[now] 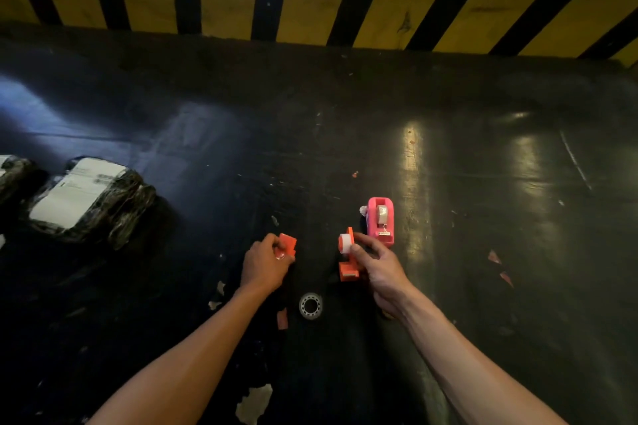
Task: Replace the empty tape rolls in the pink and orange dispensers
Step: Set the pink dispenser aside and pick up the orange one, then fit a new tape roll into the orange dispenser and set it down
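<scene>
The orange dispenser is apart in two pieces. My left hand (266, 264) grips one orange half (288, 244) above the dark floor. My right hand (378, 267) holds the other orange half (348, 267), which carries a white tape roll (344, 244) on its hub. Just behind my right hand, the pink dispenser (380, 220) stands on the floor with a roll of tape inside it. A clear ring-shaped roll core (311, 306) lies flat on the floor between my forearms.
Two packages wrapped in black film with white labels (83, 200) lie at the left. A yellow-and-black striped wall (310, 0) runs across the back. Small red and pale scraps (282, 318) litter the dark, shiny floor (483, 183).
</scene>
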The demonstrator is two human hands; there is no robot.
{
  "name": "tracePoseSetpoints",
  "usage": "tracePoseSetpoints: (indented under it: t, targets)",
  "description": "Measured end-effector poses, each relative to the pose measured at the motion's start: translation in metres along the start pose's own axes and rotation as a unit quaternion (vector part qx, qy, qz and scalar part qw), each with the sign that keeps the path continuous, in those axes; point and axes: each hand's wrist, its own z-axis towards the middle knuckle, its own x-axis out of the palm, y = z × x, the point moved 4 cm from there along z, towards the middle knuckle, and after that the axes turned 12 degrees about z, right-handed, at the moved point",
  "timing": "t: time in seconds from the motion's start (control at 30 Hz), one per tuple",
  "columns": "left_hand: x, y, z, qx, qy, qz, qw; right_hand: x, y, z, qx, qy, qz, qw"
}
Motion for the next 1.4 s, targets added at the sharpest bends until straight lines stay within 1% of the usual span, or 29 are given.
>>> tracePoseSetpoints:
  t: [0.1,0.17,0.2,0.23,0.27,0.3,0.33,0.4,0.47,0.53,0.57,0.63,0.67,0.7,0.73,0.77,0.8,0.87,0.9,0.97,1.03,1.13,1.2,1.23,1.27,1.3,1.33,1.4]
  targets:
    - [-0.004,-0.004,-0.001,0.008,0.011,0.030,0.999,0.001,0.000,-0.008,-0.002,0.010,0.002,1.000]
    - [-0.006,-0.010,-0.005,0.012,0.026,0.068,0.997,0.002,0.002,-0.012,-0.004,0.016,0.006,1.000]
    - [-0.009,-0.015,-0.008,0.020,0.020,0.082,0.996,0.003,0.002,-0.015,-0.007,0.019,0.006,1.000]
    - [-0.011,-0.022,-0.011,0.037,0.009,0.074,0.997,0.004,0.003,-0.017,-0.013,0.024,0.001,1.000]
    - [-0.013,-0.031,-0.014,0.061,0.007,0.042,0.997,0.006,0.003,-0.018,-0.021,0.030,-0.007,0.999]
    - [-0.012,-0.041,-0.018,0.083,0.024,-0.006,0.996,0.008,0.004,-0.019,-0.029,0.037,-0.019,0.999]
    - [-0.009,-0.051,-0.022,0.098,0.061,-0.056,0.992,0.010,0.004,-0.021,-0.035,0.043,-0.035,0.998]
    - [-0.003,-0.065,-0.030,0.093,0.157,-0.155,0.971,0.015,0.004,-0.023,-0.041,0.057,-0.060,0.996]
    - [0.000,-0.068,-0.032,0.063,0.209,-0.226,0.949,0.017,0.006,-0.023,-0.042,0.069,-0.063,0.995]
    - [0.001,-0.067,-0.033,0.035,0.231,-0.261,0.936,0.015,0.007,-0.022,-0.045,0.071,-0.058,0.995]
    - [0.002,-0.065,-0.032,0.024,0.230,-0.281,0.931,0.014,0.006,-0.020,-0.050,0.070,-0.048,0.995]
    - [0.000,-0.062,-0.028,0.006,0.199,-0.320,0.926,0.010,0.005,-0.015,-0.058,0.047,-0.014,0.997]
    - [-0.003,-0.059,-0.026,0.006,0.169,-0.315,0.934,0.007,0.005,-0.013,-0.059,0.029,0.002,0.998]
    - [-0.006,-0.055,-0.022,0.022,0.127,-0.270,0.954,0.003,0.005,-0.010,-0.059,0.014,0.014,0.998]
    - [-0.010,-0.050,-0.019,0.049,0.082,-0.184,0.978,0.000,0.005,-0.009,-0.056,0.002,0.020,0.998]
    - [-0.010,-0.045,-0.016,0.081,0.046,-0.083,0.992,-0.003,0.004,-0.007,-0.050,-0.005,0.021,0.998]
    - [-0.011,-0.041,-0.015,0.113,0.022,0.014,0.993,-0.005,0.003,-0.005,-0.045,-0.008,0.019,0.999]
    - [-0.008,-0.039,-0.020,0.171,0.008,0.164,0.972,-0.009,0.000,-0.003,-0.038,-0.011,0.006,0.999]
    - [-0.004,-0.038,-0.022,0.195,0.007,0.219,0.956,-0.009,-0.001,-0.003,-0.035,-0.013,-0.002,0.999]
    - [0.003,-0.037,-0.026,0.229,0.011,0.284,0.931,-0.009,-0.003,-0.003,-0.035,-0.013,-0.011,0.999]
    - [0.006,-0.034,-0.027,0.238,0.011,0.306,0.922,-0.009,-0.003,-0.006,-0.036,-0.009,-0.012,0.999]
    - [0.006,-0.031,-0.030,0.240,0.007,0.311,0.920,-0.012,-0.001,-0.009,-0.030,-0.011,-0.011,0.999]
    - [0.004,-0.032,-0.038,0.255,-0.023,0.287,0.923,-0.016,0.000,-0.010,-0.033,-0.018,-0.010,0.999]
    - [0.001,-0.032,-0.044,0.273,-0.045,0.266,0.923,-0.018,0.000,-0.010,-0.037,-0.021,-0.012,0.999]
    - [0.000,-0.032,-0.052,0.296,-0.051,0.245,0.922,-0.020,0.000,-0.010,-0.041,-0.023,-0.013,0.999]
    - [0.000,-0.032,-0.059,0.315,-0.035,0.223,0.922,-0.022,0.000,-0.009,-0.044,-0.025,-0.016,0.999]
    - [0.002,-0.030,-0.067,0.325,0.001,0.207,0.923,-0.022,-0.001,-0.010,-0.043,-0.027,-0.018,0.999]
    - [0.010,-0.025,-0.077,0.323,0.083,0.215,0.918,-0.022,0.000,-0.011,-0.039,-0.026,-0.017,0.999]
